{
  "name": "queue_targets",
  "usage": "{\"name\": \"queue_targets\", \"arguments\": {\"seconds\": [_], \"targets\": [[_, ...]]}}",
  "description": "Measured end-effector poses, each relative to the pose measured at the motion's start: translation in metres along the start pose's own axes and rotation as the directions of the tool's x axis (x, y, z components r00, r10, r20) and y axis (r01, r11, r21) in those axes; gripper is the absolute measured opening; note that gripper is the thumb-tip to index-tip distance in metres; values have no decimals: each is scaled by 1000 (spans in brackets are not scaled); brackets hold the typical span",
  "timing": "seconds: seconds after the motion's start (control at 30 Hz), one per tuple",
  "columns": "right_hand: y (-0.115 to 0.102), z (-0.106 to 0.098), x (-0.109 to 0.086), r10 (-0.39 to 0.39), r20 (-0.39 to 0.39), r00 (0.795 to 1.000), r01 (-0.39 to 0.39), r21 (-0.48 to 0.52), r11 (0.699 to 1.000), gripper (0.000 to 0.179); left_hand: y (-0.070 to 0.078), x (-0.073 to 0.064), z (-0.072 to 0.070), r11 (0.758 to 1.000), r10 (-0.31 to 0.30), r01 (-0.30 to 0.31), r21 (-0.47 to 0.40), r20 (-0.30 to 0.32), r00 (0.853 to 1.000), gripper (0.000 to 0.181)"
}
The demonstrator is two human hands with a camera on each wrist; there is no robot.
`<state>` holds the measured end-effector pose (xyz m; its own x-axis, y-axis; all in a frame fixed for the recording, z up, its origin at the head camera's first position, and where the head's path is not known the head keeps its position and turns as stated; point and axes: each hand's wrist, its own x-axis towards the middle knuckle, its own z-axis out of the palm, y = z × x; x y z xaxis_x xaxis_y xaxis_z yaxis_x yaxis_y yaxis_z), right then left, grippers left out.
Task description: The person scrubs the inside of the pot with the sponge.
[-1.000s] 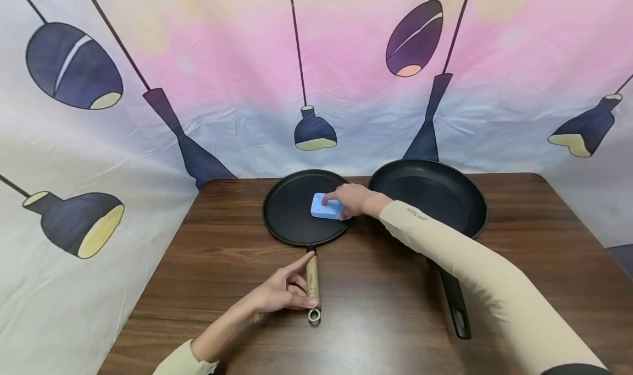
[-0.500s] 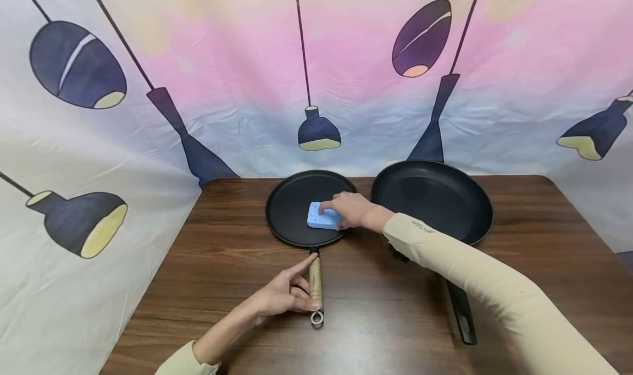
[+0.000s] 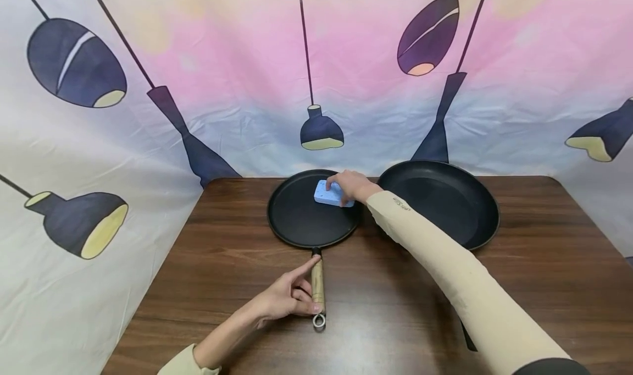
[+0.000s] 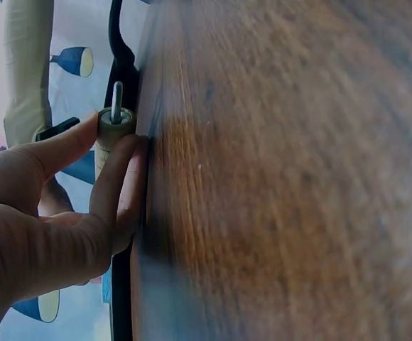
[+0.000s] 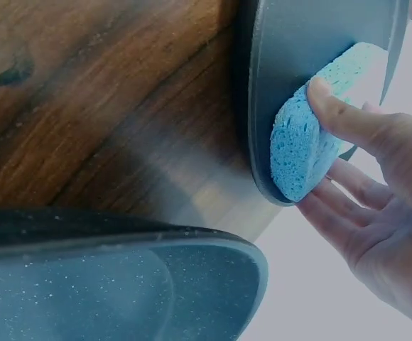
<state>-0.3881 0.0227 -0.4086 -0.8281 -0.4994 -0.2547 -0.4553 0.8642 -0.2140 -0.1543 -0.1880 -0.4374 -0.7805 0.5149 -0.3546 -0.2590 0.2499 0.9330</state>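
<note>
A flat black griddle pan (image 3: 306, 221) lies on the table, its wooden handle (image 3: 317, 281) toward me. My left hand (image 3: 283, 298) grips that handle from the left, with thumb near the ring end and index finger stretched along it; the left wrist view shows thumb and fingers on either side of the handle (image 4: 115, 122). My right hand (image 3: 352, 185) pinches a blue sponge (image 3: 326, 194) against the far right of the pan's surface. In the right wrist view the sponge (image 5: 298, 145) touches the pan near its rim, thumb on one side and fingers on the other.
A deeper black frying pan (image 3: 440, 199) stands to the right, close to the griddle pan; my right sleeve (image 3: 435, 265) crosses over it and hides most of its handle. Behind the wooden table (image 3: 237, 215) hangs a cloth (image 3: 247, 89) printed with lamps.
The sponge in my right hand first came toward me across the pan, then went back to the far right. My left hand keeps its grip on the handle.
</note>
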Motion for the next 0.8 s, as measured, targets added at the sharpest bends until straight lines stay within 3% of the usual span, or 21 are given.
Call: {"name": "queue_targets", "arguments": {"seconds": [0.3, 0.63, 0.8], "targets": [[-1, 4, -15, -11, 10, 1000, 11, -20, 1000, 54, 1, 1, -3, 1000, -6, 6, 12, 10, 1000, 103], [-26, 19, -45, -189, 33, 982, 191, -109, 975, 51, 0, -6, -13, 1000, -25, 25, 6, 2, 1000, 104], [-30, 20, -63, -207, 63, 976, 213, -110, 971, 48, 1, 0, -5, 1000, -8, 9, -10, 29, 1000, 104]]}}
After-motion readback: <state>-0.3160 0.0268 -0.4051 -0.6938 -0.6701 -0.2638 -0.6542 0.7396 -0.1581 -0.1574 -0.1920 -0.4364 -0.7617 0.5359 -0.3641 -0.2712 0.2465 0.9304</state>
